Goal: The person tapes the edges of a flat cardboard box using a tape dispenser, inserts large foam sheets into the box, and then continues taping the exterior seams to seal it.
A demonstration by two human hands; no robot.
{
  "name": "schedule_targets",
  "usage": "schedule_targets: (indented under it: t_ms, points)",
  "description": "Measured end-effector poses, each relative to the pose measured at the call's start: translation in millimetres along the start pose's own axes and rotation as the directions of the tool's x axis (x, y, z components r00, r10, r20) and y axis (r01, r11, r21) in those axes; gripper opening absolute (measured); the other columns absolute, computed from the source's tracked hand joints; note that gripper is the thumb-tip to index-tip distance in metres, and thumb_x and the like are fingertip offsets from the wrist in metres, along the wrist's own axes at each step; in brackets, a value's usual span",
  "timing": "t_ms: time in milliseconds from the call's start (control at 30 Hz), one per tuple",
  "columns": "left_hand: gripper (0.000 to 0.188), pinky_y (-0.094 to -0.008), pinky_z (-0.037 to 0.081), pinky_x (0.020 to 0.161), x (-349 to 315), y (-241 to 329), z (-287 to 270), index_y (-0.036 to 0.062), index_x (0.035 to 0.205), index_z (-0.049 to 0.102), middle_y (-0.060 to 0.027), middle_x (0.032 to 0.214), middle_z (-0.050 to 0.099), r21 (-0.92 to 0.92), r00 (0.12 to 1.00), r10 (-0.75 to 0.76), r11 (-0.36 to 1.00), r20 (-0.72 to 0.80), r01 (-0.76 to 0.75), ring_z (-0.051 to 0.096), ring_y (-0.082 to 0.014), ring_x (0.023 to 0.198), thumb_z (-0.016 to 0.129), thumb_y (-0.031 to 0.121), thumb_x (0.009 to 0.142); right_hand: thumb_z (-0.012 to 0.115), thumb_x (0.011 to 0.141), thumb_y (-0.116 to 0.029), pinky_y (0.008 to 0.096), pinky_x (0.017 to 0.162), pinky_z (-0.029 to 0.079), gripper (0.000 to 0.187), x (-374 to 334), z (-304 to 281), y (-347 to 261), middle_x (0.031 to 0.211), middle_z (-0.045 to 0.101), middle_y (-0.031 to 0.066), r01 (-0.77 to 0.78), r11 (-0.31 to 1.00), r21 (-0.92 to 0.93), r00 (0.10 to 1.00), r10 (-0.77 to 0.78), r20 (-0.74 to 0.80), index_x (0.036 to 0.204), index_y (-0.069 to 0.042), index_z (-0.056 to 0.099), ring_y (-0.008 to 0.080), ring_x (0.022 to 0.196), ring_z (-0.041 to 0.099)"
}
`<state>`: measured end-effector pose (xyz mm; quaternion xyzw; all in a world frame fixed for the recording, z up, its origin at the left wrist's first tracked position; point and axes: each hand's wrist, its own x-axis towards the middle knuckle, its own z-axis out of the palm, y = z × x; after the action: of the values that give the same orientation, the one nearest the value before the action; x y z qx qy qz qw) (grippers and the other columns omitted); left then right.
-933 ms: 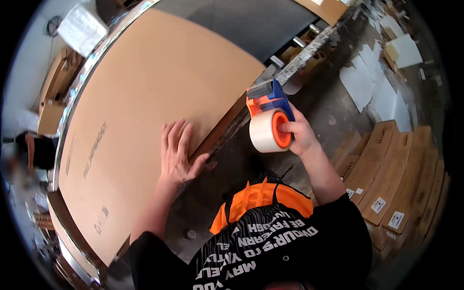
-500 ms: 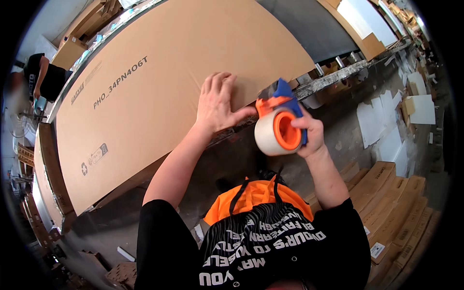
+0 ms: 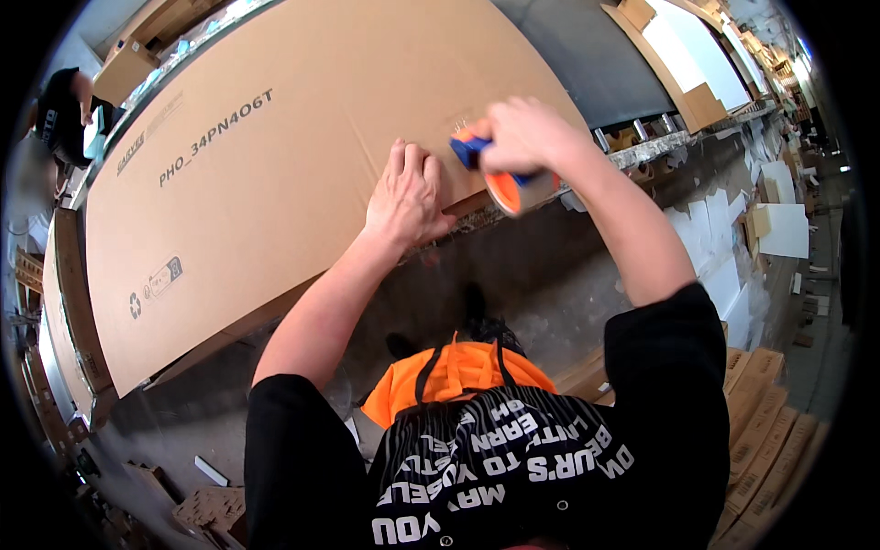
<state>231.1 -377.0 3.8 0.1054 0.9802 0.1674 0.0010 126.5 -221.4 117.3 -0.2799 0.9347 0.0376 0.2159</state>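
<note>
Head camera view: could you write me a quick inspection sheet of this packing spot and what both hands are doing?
Surface: a grey workbench with a crumbling front edge.
Job's things: a large flat cardboard box lies on the bench; a blue and orange tape dispenser sits at its near edge.
Clutter: cardboard pieces stacked on the floor to the right.
Grippers: left hand pressed flat on the box; right hand grips the dispenser.
Cables: nothing seen.
Surroundings: another person at far left; white sheets at right.

Bright, even daylight, strongest toward 1 o'clock where white sheets (image 3: 786, 229) nearly blow out. The right hand (image 3: 527, 136) is motion-blurred. Fisheye bends the box (image 3: 275, 165) edges; black vignette rings the frame.
</note>
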Motion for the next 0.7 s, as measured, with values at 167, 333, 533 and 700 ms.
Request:
schedule_targets:
  t_ms: [167,333,533,700]
  points:
    - [0.086,-0.045,0.033,0.119,-6,-5,2,-0.0014,0.131,0.048,-0.017,0.131,0.044,0.045,1.0,-0.025,0.999,-0.007,0.025,0.033,-0.0427,0.138,0.087,0.04,0.067,0.068,0.069,-0.029,0.0484,0.075,0.058,0.058,-93,87,12,0.12,0.058,0.0278,0.032,0.998,-0.054,0.99,-0.039,-0.137,0.125,-0.016,0.068,0.042,0.077,0.069]
    - [0.08,-0.0463,0.028,0.122,-5,-3,7,-0.0025,0.131,0.049,-0.0186,0.124,0.048,0.058,0.996,0.026,0.998,-0.09,-0.021,0.038,-0.0415,0.134,0.08,0.037,0.069,0.071,0.069,-0.029,0.0477,0.069,0.059,0.051,-91,162,14,0.119,0.058,0.0271,-0.026,0.998,0.056,0.954,0.041,-0.298,0.118,-0.014,0.069,0.0427,0.073,0.07]
    - [0.101,-0.0481,0.017,0.125,14,5,-2,0.0008,0.149,0.036,-0.0187,0.153,0.035,0.183,0.993,0.106,0.979,-0.056,-0.094,0.026,-0.0411,0.146,0.079,0.044,0.067,0.07,0.063,-0.025,0.0389,0.07,0.059,0.023,-19,147,-10,0.076,0.073,0.0135,0.127,0.992,0.027,0.991,-0.126,-0.05,0.077,-0.008,0.077,0.0292,0.075,0.074]
    - [0.124,-0.0485,0.009,0.126,60,7,3,-0.001,0.156,0.023,-0.0196,0.164,0.021,0.234,0.993,0.072,0.968,0.098,-0.094,0.013,-0.0401,0.153,0.077,0.06,0.062,0.072,0.067,-0.028,0.04,0.077,0.058,0.029,-26,183,-19,0.091,0.071,0.0157,0.183,0.977,0.108,0.983,-0.178,-0.054,0.089,-0.009,0.076,0.0301,0.085,0.072]
